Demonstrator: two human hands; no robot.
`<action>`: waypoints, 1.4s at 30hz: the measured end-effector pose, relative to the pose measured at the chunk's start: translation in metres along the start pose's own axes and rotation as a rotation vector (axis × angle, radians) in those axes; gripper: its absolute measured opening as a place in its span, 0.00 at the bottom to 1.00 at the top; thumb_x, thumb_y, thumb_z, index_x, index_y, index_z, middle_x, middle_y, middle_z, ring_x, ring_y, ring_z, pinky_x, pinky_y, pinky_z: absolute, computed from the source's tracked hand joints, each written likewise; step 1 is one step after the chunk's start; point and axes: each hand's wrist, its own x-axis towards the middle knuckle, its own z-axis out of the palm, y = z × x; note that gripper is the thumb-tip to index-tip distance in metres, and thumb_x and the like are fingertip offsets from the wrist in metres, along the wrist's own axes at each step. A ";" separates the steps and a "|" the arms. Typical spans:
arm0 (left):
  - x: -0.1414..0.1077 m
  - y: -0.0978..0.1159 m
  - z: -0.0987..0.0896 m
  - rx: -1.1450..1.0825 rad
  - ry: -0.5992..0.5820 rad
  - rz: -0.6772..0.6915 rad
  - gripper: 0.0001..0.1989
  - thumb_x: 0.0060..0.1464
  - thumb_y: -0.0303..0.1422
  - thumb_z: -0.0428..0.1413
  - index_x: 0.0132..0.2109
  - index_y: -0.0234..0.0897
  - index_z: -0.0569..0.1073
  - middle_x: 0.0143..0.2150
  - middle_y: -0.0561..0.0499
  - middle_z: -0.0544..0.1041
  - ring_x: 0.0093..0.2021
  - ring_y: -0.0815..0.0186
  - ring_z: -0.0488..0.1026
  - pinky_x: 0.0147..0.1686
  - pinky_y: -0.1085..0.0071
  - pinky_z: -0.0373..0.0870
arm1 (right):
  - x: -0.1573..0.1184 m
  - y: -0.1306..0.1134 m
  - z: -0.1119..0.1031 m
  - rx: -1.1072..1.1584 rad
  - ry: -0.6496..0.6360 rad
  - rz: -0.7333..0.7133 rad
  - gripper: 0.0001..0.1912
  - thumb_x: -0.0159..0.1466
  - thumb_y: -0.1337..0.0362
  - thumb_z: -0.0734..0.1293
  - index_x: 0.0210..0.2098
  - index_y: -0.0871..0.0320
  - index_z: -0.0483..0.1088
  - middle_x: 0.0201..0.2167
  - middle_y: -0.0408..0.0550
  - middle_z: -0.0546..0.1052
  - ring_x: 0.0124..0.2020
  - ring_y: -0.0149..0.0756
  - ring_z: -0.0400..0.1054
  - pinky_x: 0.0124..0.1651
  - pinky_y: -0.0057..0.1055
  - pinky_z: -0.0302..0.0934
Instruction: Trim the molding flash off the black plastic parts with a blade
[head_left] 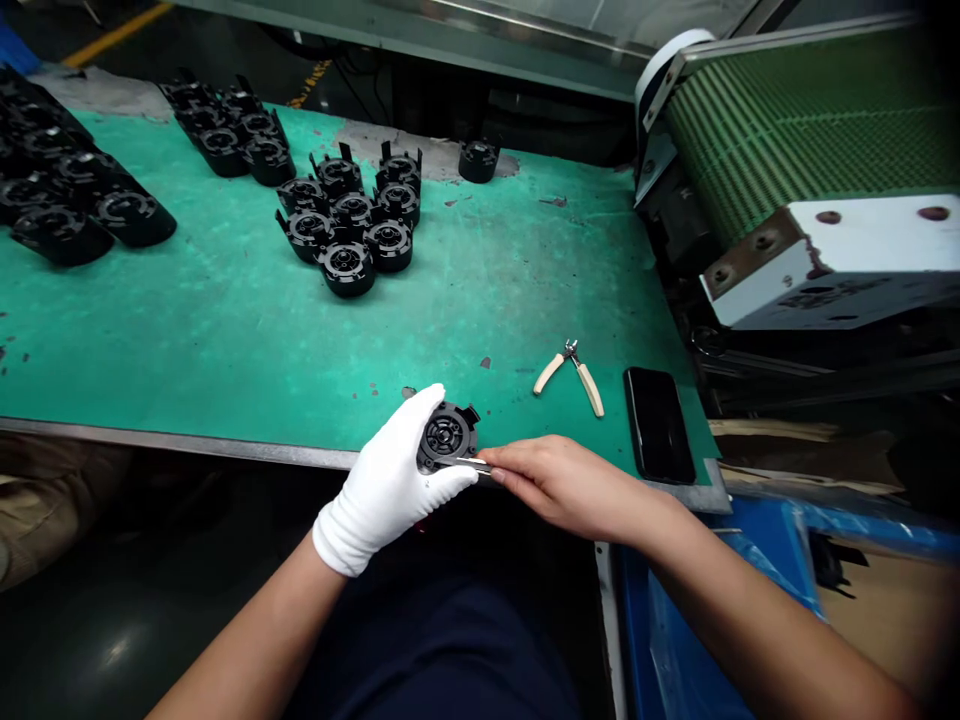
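My left hand [397, 480], in a white glove, is wrapped round a round black plastic part [447, 432] at the table's front edge. Ribs and rings show on the part's face, and a small tab stands out at its upper right. My bare right hand [544, 480] pinches a thin metal blade-like tool [474, 464]. The tool's flat end lies against the lower rim of the part; its handle is hidden in my fingers. Side cutters [571, 375] with cream handles lie spread on the table, beyond my right hand.
A black phone [660, 425] lies near the table's right corner. Similar black parts [349, 265] stand in groups on the green tabletop [465, 300]; more are at far left. A green-belted conveyor [817, 130] borders the right side. Below it sits a blue crate [787, 520].
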 end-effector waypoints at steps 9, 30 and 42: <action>0.021 -0.028 -0.043 0.017 0.159 0.041 0.22 0.68 0.35 0.51 0.67 0.40 0.67 0.68 0.50 0.70 0.67 0.63 0.67 0.72 0.63 0.61 | -0.026 0.027 -0.007 0.163 0.227 0.118 0.20 0.75 0.53 0.58 0.61 0.48 0.73 0.57 0.47 0.78 0.57 0.41 0.72 0.59 0.38 0.68; -0.013 -0.025 -0.015 0.150 0.183 0.034 0.45 0.55 0.49 0.66 0.70 0.37 0.56 0.67 0.37 0.68 0.67 0.50 0.66 0.68 0.52 0.65 | 0.017 -0.017 0.030 -0.356 0.288 0.203 0.21 0.77 0.53 0.54 0.62 0.44 0.70 0.37 0.45 0.77 0.39 0.40 0.72 0.36 0.36 0.57; -0.018 -0.013 0.020 0.189 0.448 0.017 0.42 0.55 0.44 0.66 0.69 0.33 0.59 0.62 0.34 0.71 0.64 0.47 0.69 0.64 0.49 0.69 | 0.020 -0.016 0.032 -0.412 0.336 0.266 0.21 0.77 0.52 0.54 0.62 0.43 0.70 0.35 0.44 0.76 0.37 0.39 0.72 0.33 0.35 0.55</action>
